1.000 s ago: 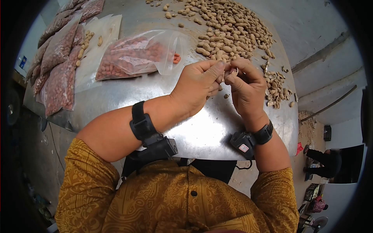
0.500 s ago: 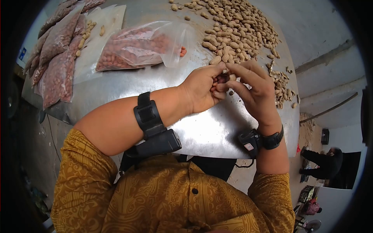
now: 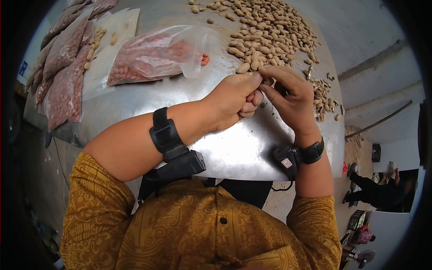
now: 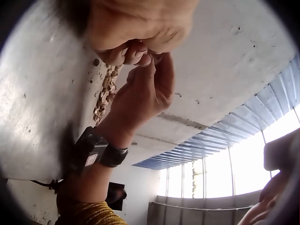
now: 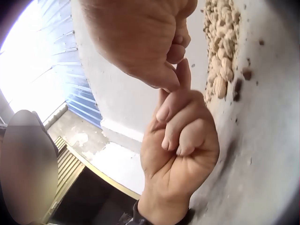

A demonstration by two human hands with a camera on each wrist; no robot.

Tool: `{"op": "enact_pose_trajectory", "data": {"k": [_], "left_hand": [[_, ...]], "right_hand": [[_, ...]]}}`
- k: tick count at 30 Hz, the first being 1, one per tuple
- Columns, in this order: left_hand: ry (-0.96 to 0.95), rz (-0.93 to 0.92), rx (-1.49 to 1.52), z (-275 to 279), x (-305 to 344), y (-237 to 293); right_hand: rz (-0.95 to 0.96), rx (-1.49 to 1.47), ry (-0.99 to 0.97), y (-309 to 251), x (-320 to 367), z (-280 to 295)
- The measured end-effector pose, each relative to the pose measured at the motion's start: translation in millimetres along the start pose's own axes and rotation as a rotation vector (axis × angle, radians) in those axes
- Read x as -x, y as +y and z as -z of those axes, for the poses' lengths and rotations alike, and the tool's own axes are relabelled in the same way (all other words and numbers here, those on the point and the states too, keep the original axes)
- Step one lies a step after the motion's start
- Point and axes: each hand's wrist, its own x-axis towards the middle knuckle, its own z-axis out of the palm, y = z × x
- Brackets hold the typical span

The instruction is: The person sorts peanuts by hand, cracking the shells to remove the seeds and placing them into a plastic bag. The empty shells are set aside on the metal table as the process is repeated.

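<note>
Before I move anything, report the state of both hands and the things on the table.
Left hand, curled round red kernels.
Right hand, fingers bent, tips at left hand; hold unclear.
Near bag, lying, mouth open, partly filled.
Stacked bags, filled; seals unclear.
Flat plastic, spread under loose peanuts.
Peanut heap, unshelled, loose.
Shells, broken, piled.

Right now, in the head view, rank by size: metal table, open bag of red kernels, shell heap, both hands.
1. Metal table
2. Open bag of red kernels
3. Left hand and right hand: too alike to rank
4. Shell heap
</note>
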Motion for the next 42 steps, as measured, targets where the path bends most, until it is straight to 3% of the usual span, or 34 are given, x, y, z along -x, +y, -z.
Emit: {"op": "enact_pose_trajectory", "data": {"k": [6, 8, 11, 14, 19, 25, 28, 31, 34, 35, 38, 42], "left_hand": [[0.052, -0.06, -0.087, 0, 1, 4], [0.06, -0.058, -0.084, 2, 0, 5], [0.049, -0.055, -0.064, 1, 0, 5], [0.067, -0.078, -0.02, 2, -3, 2], [0.06, -0.074, 0.008, 2, -4, 2], [0.055, -0.068, 0.016, 3, -4, 3], [0.053, -0.074, 0.006, 3, -3, 3], [0.077, -0.16, -0.042, 1, -3, 2], [0.107, -0.273, -0.108, -2, -2, 2], [0.115, -0.306, -0.13, -3, -2, 1], [0.116, -0.368, -0.22, -2, -2, 0], [0.141, -0.42, -0.383, -5, -1, 1]], "right_hand": [[-0.297, 0.359, 0.134, 39, 1, 65], [-0.41, 0.599, 0.085, 63, 12, 94], [-0.489, 0.86, 0.003, 55, 11, 97], [-0.353, 0.567, -0.008, 60, 5, 75], [-0.244, 0.483, -0.234, 75, -1, 39], [-0.371, 0.477, -0.189, 80, -2, 35], [-0.275, 0.524, -0.095, 84, 2, 35], [-0.394, 0.319, 0.003, 74, 0, 36], [-0.51, -0.517, 0.129, 53, 2, 26], [-0.477, -0.642, 0.123, 45, 0, 23], [-0.409, -0.844, 0.084, 34, 4, 12], [-0.42, -0.871, 0.114, 24, 9, -5]]}}
